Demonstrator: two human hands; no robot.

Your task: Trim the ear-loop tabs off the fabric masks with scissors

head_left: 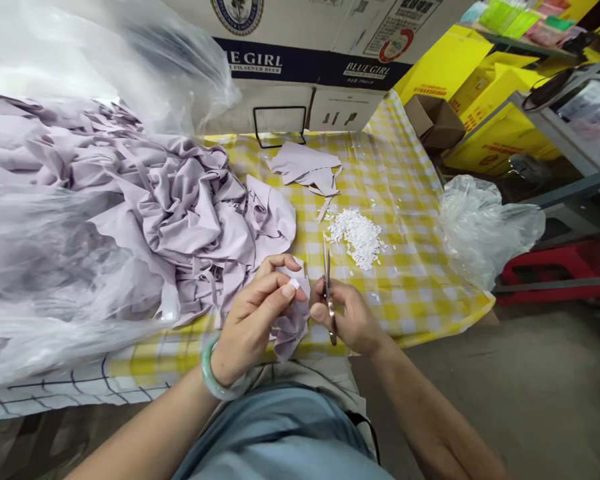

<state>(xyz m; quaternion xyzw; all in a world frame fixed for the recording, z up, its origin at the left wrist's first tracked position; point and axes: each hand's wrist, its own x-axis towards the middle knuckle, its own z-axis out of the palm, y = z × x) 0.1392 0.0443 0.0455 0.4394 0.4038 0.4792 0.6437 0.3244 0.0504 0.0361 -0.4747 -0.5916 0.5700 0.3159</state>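
My left hand, with a green bangle at the wrist, pinches a pale lilac fabric piece; a small white tag shows at the fingertips. Scissors are in my right hand, blades pointing away from me, just right of the fabric. Beyond the scissors lies a heap of small white bits on the checked tablecloth. A large pile of lilac fabric fills the left side. Another lilac piece with thin straps lies flat farther back.
Clear plastic sheeting covers part of the fabric pile. A Blue Girl beer carton stands at the back, with a black wire stand before it. At right are a crumpled plastic bag, a metal rack and a red stool.
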